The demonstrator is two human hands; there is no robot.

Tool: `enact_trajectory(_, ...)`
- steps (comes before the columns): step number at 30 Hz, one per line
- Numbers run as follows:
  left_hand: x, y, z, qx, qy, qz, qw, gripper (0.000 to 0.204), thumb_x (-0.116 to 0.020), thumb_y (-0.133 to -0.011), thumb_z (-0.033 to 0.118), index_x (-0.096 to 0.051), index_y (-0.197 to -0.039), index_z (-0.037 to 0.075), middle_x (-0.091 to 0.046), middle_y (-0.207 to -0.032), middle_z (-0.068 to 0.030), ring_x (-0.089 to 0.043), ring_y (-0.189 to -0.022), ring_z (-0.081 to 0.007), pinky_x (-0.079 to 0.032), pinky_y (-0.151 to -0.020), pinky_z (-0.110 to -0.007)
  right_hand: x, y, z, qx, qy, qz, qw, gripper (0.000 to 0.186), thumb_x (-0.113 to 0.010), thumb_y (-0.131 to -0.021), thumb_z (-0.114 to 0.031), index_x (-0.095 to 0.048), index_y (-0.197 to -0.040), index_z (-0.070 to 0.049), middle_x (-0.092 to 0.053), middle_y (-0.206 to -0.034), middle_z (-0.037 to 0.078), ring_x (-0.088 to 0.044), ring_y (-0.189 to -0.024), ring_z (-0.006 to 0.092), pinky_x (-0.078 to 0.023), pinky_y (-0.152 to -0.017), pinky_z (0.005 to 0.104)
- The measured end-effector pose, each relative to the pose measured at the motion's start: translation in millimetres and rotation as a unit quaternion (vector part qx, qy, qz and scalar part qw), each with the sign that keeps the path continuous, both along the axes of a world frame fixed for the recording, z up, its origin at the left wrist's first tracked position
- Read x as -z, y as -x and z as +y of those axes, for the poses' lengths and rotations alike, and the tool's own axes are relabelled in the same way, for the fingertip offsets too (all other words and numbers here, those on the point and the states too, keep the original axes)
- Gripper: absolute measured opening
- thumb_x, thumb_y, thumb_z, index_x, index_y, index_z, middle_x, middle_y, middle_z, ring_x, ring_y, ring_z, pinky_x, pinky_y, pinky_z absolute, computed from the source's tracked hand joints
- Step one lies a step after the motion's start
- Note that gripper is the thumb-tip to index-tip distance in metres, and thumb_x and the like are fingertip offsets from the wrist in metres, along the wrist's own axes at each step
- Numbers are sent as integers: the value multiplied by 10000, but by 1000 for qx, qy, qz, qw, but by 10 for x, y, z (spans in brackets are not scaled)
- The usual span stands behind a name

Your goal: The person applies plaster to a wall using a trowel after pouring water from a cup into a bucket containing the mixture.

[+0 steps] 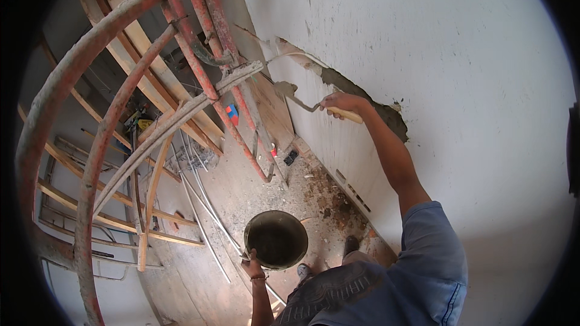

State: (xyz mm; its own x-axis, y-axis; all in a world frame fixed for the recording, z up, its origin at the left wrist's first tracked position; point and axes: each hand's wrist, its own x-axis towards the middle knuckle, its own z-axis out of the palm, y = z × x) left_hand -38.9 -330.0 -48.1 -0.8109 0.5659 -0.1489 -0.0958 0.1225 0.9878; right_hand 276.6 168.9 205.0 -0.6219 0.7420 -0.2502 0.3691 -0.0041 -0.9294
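Grey mortar lies in a small lump on the blade of a metal trowel with a pale wooden handle, and from my distant place I see the right hand closed around this handle, near the white plastered wall on the right. The blade is left of the long ragged groove with dark grey material; whether it touches the wall, I cannot tell. The left hand grips the near left rim of the round dark bucket; I cannot say if this bucket rests on the littered floor. In my judgement, the lump could slip off if the blade tilts, because nothing supports its sides. The bucket could also tip, since only one side is held. On the left, the red cement-stained metal scaffold frame seems to reach near the blade, so a wide swing could knock against it.
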Motion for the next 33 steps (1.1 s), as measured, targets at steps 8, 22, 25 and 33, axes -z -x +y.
enact_trajectory(8,138,-36,-136,-75,65,-96,990,303,-732,-798,164,-655,-1018,-30,-652,-878,-65,-566,-734,-154,-456,-642,-286,1067,-712,-1870,110,101,37,988,282,-506,-932,-342,-564,-953,-67,-515,-724,16,-507,-624,93,-425,-512,242)
enact_trajectory(22,-220,-366,76,-114,37,8,993,349,-722,-814,277,-643,-814,-63,-582,-701,-26,-487,-600,-132,-419,-561,-307,1691,973,525,235,66,129,961,362,-625,-828,-385,-525,-811,-38,-549,-688,63,-541,-501,164,-441,-432,311)
enact_trajectory(25,-143,-478,-53,-73,111,-54,990,324,-681,-835,181,-615,-1022,-75,-647,-935,-99,-574,-823,-189,-470,-740,-331,1774,955,924,236,-88,20,968,451,-611,-833,-482,-532,-827,-39,-564,-711,63,-540,-518,154,-450,-432,302)
enact_trajectory(33,36,-760,-491,-107,164,-11,981,285,-678,-816,174,-634,-957,-70,-644,-848,-85,-549,-749,-176,-444,-670,-329,1976,891,932,200,-100,61,973,594,-537,-879,-525,-603,-962,60,-604,-602,132,-598,-474,210,-498,-476,333)
